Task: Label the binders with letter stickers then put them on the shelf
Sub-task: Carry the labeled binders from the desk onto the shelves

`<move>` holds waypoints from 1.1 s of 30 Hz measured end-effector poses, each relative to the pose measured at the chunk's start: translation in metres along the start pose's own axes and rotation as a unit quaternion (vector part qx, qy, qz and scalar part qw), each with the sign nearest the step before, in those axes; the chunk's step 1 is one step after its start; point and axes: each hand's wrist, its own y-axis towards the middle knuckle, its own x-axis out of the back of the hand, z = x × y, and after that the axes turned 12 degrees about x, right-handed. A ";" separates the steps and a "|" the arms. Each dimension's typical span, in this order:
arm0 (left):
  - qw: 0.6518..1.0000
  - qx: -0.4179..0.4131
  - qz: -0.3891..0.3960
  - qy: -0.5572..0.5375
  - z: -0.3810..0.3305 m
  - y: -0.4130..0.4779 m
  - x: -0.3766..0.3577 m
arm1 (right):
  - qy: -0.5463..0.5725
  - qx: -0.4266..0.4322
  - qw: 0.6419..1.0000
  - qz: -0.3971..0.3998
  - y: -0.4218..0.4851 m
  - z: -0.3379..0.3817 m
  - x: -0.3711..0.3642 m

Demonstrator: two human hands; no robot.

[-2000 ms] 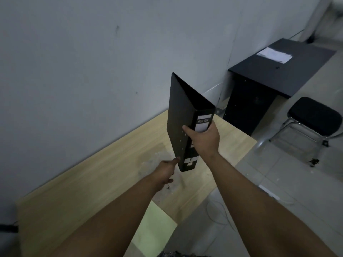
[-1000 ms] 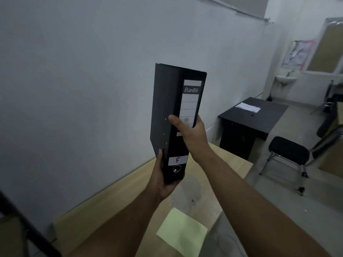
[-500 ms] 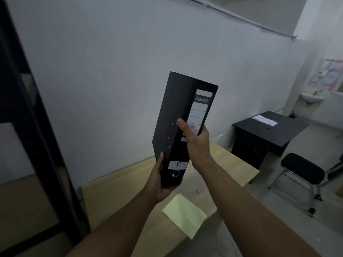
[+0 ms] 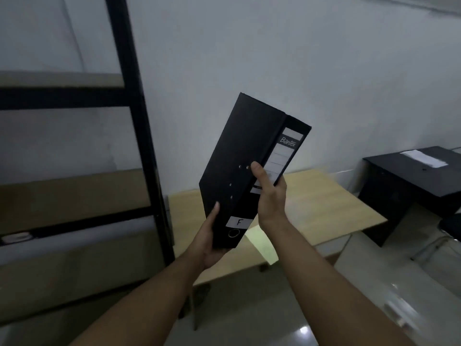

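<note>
Black cardboard lever-arch binder (image 4: 244,171) held in the air, mid-frame, above light wooden table (image 4: 324,208). Long axis tilted, top toward 1 o'clock. White "F" sticker (image 4: 239,222) low on spine.

Left hand (image 4: 209,243) cups bottom corner, thumb up the cover. Right hand (image 4: 270,198) wraps mid-spine, thumb pinching the cover.

Black metal shelf rack (image 4: 139,146) stands at 9 o'clock of binder, nearer the left hand.

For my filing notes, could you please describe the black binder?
The black binder is closed, matte and board-like, held in the air with its top tilted right. Its spine carries a white Bantex label, a white F sticker and a ring hole below it. The left hand cups its bottom end; the right hand grips the spine.
</note>
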 end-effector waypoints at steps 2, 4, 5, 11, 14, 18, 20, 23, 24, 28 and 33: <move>1.000 0.000 -0.021 0.002 0.014 -0.026 0.013 | 0.023 -0.015 1.000 0.010 -0.024 -0.003 -0.002; 1.000 0.003 -0.029 0.009 0.022 -0.051 0.027 | 0.047 -0.027 0.998 0.015 -0.045 -0.004 -0.007; 0.999 0.009 -0.033 0.013 0.026 -0.064 0.035 | 0.057 -0.034 0.998 0.021 -0.056 -0.003 -0.011; 0.998 0.010 -0.054 0.041 0.039 -0.115 0.065 | 0.064 -0.036 0.993 0.092 -0.087 0.000 -0.031; 0.997 0.001 -0.065 0.045 0.039 -0.138 0.079 | 0.067 -0.048 0.990 0.117 -0.100 0.000 -0.051; 0.993 -0.025 -0.108 0.040 0.026 -0.169 0.104 | 0.077 -0.067 0.987 0.122 -0.116 -0.005 -0.086; 0.992 -0.034 -0.120 0.036 0.021 -0.182 0.122 | 0.085 -0.076 0.986 0.121 -0.127 -0.009 -0.107; 0.989 -0.042 -0.136 0.027 0.013 -0.196 0.143 | 0.088 -0.089 0.985 0.121 -0.139 -0.015 -0.133; 0.988 -0.047 -0.145 0.020 0.009 -0.202 0.154 | 0.086 -0.095 0.984 0.122 -0.145 -0.020 -0.146; 0.985 -0.056 -0.165 0.014 -0.005 -0.216 0.197 | 0.084 -0.109 0.984 0.116 -0.160 -0.034 -0.189; 0.986 -0.034 -0.163 0.010 -0.031 -0.226 0.253 | 0.067 -0.106 0.986 0.112 -0.171 -0.063 -0.246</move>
